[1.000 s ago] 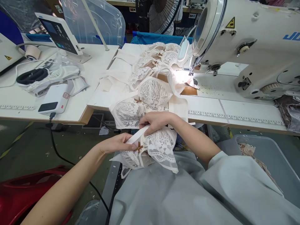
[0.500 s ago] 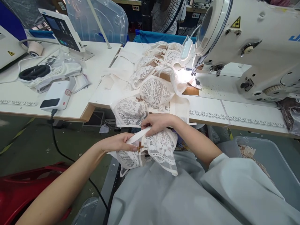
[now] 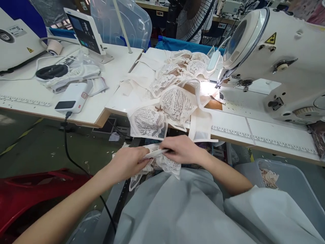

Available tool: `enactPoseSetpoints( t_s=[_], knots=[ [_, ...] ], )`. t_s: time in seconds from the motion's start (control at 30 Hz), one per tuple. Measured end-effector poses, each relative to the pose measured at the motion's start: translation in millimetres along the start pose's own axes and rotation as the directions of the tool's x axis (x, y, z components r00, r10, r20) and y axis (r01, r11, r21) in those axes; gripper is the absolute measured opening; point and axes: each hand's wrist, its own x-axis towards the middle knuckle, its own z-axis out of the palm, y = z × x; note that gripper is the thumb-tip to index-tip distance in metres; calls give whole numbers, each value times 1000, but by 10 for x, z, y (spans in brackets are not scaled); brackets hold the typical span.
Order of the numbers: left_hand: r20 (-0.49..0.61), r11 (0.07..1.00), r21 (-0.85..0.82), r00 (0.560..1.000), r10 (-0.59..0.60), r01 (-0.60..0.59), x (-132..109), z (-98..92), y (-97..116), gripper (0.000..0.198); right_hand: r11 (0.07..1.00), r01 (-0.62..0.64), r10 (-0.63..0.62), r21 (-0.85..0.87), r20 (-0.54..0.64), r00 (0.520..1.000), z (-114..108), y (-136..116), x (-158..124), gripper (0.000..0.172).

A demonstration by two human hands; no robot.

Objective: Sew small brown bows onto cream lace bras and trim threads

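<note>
Over my lap, a cream lace bra [image 3: 167, 165] is bunched between my two hands. My left hand [image 3: 130, 162] is closed on its left part, thumb in front, gripping a folded pale band. My right hand [image 3: 181, 149] is closed at the band's other end, fingers curled towards the left hand. A small dark shape shows under the right fingers; I cannot make out what it is. Just beyond the hands, another cream lace bra [image 3: 177, 101] with a brown bow hangs partly over the table's front edge. More such bras [image 3: 165, 81] lie heaped behind it.
A sewing machine [image 3: 254, 47] with a lit needle area stands at the right. On the left are a control screen [image 3: 85, 32], a white device [image 3: 72, 98] with a black cable, and a thread cone [image 3: 54, 47]. A clear bin [image 3: 291, 176] and a red chair [image 3: 43, 193] flank me.
The held bra has gone from spread out, its bow showing, to folded and bunched. My right hand has turned and moved slightly right and down; the whole view has shifted a little.
</note>
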Motion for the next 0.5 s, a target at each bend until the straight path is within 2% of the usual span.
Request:
enactPoseSetpoints(
  t_s=[0.03,0.07,0.13,0.2,0.27,0.33,0.5],
  knots=[
    [-138,988,155,990,34,-12,-81,31,30,25,995,60,-66,-81,-76,995,66,-56,-94,17],
    [-259,961,276,961,95,-20,-158,68,50,24,978,115,-142,-171,-155,978,134,-108,-184,21],
    [-445,905,425,864,235,-27,-288,159,53,25,919,204,-299,-337,-261,918,261,-190,-338,27],
    [-574,879,477,751,325,-15,-374,260,17,21,865,263,-408,-427,-296,864,362,-241,-433,27],
    [-642,879,477,685,344,5,-420,357,-32,16,843,296,-452,-450,-293,843,429,-266,-470,26],
    [-666,890,455,674,320,27,-442,436,-69,15,841,301,-459,-450,-297,837,465,-274,-467,25],
    [-680,920,377,706,196,108,-467,520,-81,21,837,279,-448,-470,-297,843,504,-288,-426,21]
  ],
)
